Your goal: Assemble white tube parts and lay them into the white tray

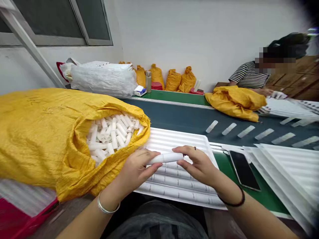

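Observation:
Between my two hands is a small white plastic tube (pixel 168 157), held level with a seam partway along it. My left hand (pixel 140 165) pinches its left end, thumb below and fingers above. The right end sits in the pinch of my right hand (pixel 199 165). Under them lies a white ribbed tray (pixel 183 137); its near grooves carry rows of white pieces with small printed marks (pixel 171 181). Left of the tray, an open yellow woven sack (pixel 50 132) shows many loose white tubes (pixel 114 135) in its mouth.
A dark conveyor belt (pixel 171 116) runs behind the tray, with several translucent tubes (pixel 246 131) spaced along it. A phone (pixel 244 170) and stacked trays (pixel 291 172) lie at right. Across the belt, a person in a striped top (pixel 246 74) works near a yellow sack (pixel 236 101).

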A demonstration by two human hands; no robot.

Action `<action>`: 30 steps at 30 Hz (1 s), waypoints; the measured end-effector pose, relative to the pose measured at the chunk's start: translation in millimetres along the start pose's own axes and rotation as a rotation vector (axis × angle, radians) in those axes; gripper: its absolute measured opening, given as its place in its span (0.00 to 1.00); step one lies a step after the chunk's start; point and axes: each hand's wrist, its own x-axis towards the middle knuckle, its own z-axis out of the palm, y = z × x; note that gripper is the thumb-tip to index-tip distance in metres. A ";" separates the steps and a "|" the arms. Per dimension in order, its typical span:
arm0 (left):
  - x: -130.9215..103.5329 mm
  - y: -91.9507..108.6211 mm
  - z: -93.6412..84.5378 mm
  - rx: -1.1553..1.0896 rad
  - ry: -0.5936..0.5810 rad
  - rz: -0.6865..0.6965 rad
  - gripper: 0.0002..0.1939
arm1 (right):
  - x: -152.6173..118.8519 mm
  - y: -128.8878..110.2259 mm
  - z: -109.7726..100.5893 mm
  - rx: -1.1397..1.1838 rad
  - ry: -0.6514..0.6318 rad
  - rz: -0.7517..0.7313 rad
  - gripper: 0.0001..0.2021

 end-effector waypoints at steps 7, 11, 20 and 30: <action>-5.6 -1.5 2.8 0.185 0.111 0.195 0.19 | 3.5 0.6 7.2 0.277 -0.022 0.335 0.14; -6.3 -3.8 2.4 0.354 0.096 0.301 0.23 | 6.0 0.4 12.2 0.638 -0.072 0.607 0.18; -8.1 -2.7 7.9 0.261 -0.013 0.156 0.27 | -0.2 2.4 11.1 0.172 -0.100 0.256 0.18; -10.6 -25.2 -2.1 0.481 -0.226 -0.053 0.30 | 30.2 50.9 20.0 -0.529 -0.182 0.273 0.09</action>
